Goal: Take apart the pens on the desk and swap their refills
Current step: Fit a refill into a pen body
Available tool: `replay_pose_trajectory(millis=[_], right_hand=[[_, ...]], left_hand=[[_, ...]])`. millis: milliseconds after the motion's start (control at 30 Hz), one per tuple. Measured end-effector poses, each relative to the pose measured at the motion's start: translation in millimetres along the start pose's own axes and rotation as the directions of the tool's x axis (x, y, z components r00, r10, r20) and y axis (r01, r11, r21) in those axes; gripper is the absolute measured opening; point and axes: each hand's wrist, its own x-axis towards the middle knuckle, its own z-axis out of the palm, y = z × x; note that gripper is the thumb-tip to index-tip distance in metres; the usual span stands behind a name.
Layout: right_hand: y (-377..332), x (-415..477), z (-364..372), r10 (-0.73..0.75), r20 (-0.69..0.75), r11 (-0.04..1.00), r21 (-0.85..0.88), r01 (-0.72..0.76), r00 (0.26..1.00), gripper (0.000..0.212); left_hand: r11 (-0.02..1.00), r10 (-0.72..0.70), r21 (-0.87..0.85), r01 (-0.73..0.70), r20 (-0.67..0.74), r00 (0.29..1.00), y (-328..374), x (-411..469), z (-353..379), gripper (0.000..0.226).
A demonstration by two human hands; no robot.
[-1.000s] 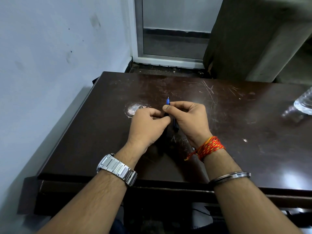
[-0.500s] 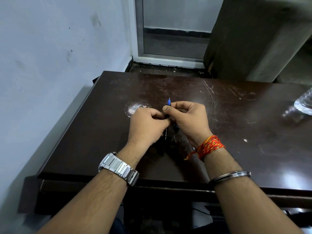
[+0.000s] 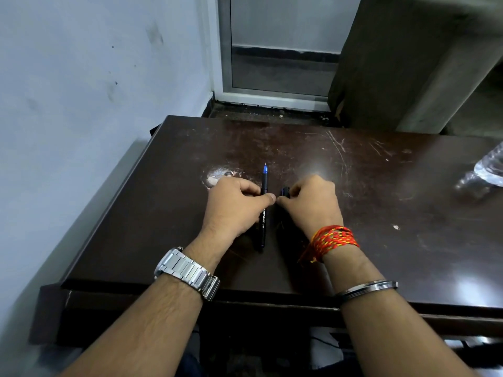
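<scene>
A black pen (image 3: 263, 210) with a blue tip lies along the dark desk (image 3: 163, 213), tip pointing away from me. My left hand (image 3: 234, 208) rests over its middle, thumb and fingers pinching the barrel. My right hand (image 3: 310, 205) lies just to the right, fingers closed on a second dark pen (image 3: 285, 191), of which only a dark blue end and part of the shaft show. The rest of that pen is hidden under the hand. The two thumbs nearly touch.
A crumpled clear plastic bottle (image 3: 487, 170) lies at the desk's right edge. A pale worn patch (image 3: 217, 174) marks the desk left of the pen tip. A wall runs along the left, a window frame behind, a dark cabinet at back right.
My hands have lowered and come slightly apart. The black pen, held up between both hands before, now lies flat on the desk under my left hand; my right hand has shifted right onto the second pen.
</scene>
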Motion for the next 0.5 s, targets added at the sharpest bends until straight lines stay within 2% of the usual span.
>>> replay_pose_trajectory(millis=[67,133,200,267,367,433,500], right_hand=[[0,2,-2,-0.029,-0.029,0.998,0.060,0.031,0.999,0.016],[-3,3,-5,-0.017,-0.112,0.961,0.273,0.047,0.994,0.013],[-7,4,-7,0.043,-0.124,0.796,0.603,0.041,0.991,0.006],[-10,7,-8,0.073,-0.098,0.592,0.805,0.036,0.993,0.007],[-12,8,-6,0.084,-0.056,0.437,0.900,0.014,0.995,0.014],[-12,7,-6,0.082,-0.037,0.411,0.912,0.000,0.996,0.018],[-12,6,-5,0.071,-0.026,0.431,0.903,-0.007,0.997,0.019]], left_hand=[[1.000,-0.012,-0.004,0.012,0.025,1.000,0,-1,1,0.023],[1.000,-0.019,0.003,0.019,0.070,0.997,0,-1,2,0.019],[0.999,-0.016,0.036,0.012,0.119,0.993,1,-1,1,0.016],[0.997,-0.003,0.071,-0.008,0.158,0.987,1,-2,1,0.015],[0.995,0.013,0.096,-0.032,0.188,0.982,2,-3,2,0.014],[0.995,0.020,0.093,-0.039,0.193,0.981,2,-3,3,0.014],[0.996,0.029,0.082,-0.046,0.199,0.980,2,-3,3,0.014]])
